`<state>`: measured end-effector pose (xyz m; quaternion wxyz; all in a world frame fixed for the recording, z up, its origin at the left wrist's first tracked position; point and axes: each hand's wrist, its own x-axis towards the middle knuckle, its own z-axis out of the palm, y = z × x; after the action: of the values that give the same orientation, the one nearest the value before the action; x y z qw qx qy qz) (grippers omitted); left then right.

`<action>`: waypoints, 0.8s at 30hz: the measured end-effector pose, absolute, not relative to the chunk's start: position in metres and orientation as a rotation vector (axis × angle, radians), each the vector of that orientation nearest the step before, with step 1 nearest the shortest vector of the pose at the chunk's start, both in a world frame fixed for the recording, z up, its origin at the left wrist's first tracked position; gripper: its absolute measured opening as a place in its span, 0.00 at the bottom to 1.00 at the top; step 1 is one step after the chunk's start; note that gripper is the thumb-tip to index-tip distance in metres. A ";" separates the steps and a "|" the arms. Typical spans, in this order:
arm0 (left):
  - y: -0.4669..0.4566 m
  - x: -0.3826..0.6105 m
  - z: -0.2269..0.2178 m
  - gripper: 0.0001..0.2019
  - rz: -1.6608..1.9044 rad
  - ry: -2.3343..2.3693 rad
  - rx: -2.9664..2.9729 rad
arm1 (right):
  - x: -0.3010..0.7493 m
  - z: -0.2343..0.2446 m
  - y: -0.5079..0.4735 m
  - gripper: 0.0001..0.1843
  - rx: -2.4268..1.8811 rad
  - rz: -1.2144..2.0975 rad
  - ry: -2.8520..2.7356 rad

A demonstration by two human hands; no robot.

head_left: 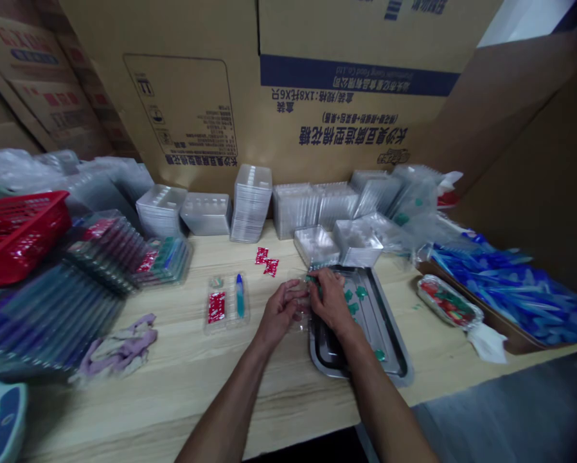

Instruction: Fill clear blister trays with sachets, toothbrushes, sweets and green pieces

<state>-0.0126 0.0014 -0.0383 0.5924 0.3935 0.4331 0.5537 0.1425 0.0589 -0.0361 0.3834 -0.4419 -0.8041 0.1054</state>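
**Q:** Where's the piece in hand, from the head view?

**A:** A clear plastic insert [299,307] sits between the left grip [283,308] and the right grip [329,299], just over the left rim of a steel tray [395,363] on the table [182,399].

**Q:** Are the grips apart or together?

**A:** Both look closed on the insert, with the left fingers curled at its near edge and the right fingertips pressing at its far edge. The two hands nearly touch, and the exact contact is partly hidden.

**Q:** What's right around them?

**A:** Small green pieces [360,292] lie in the steel tray just right of the right grip. Left of the left grip is a second clear insert [225,302] holding a red sachet and a blue tube. Two loose red sachets [266,261] lie ahead of the grips.

**Q:** How should something like that be handled?

**A:** Thin plastic flexes, so a light, even pinch from both sides, kept level, looks safest.
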 end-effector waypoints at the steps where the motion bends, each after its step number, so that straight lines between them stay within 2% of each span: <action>1: 0.001 -0.013 -0.038 0.28 1.285 1.010 0.931 | 0.143 -0.037 0.059 0.11 -1.128 0.266 -2.058; 7: 0.001 -0.013 -0.038 0.29 1.275 1.019 0.971 | 0.141 -0.038 0.060 0.11 -1.089 0.359 -2.020; 11: 0.004 -0.013 -0.040 0.31 1.319 1.020 0.883 | 0.146 -0.035 0.064 0.16 -1.081 0.443 -1.936; 13: 0.007 -0.014 -0.042 0.29 1.387 1.058 0.821 | 0.153 -0.035 0.069 0.19 -1.238 0.413 -1.795; 16: 0.010 -0.017 -0.045 0.28 1.483 1.121 0.720 | 0.165 -0.037 0.075 0.23 -1.740 0.276 -1.597; 19: 0.011 -0.019 -0.047 0.29 1.482 1.145 0.660 | 0.173 -0.041 0.077 0.24 -2.114 0.192 -1.662; 24: 0.011 -0.017 -0.047 0.29 1.452 1.144 0.663 | 0.173 -0.043 0.075 0.18 -2.161 0.179 -1.768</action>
<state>-0.0173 0.0112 -0.0470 0.5553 0.2805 0.4846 0.6149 0.1734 0.0754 -0.0435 0.1708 -0.7610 -0.6227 0.0631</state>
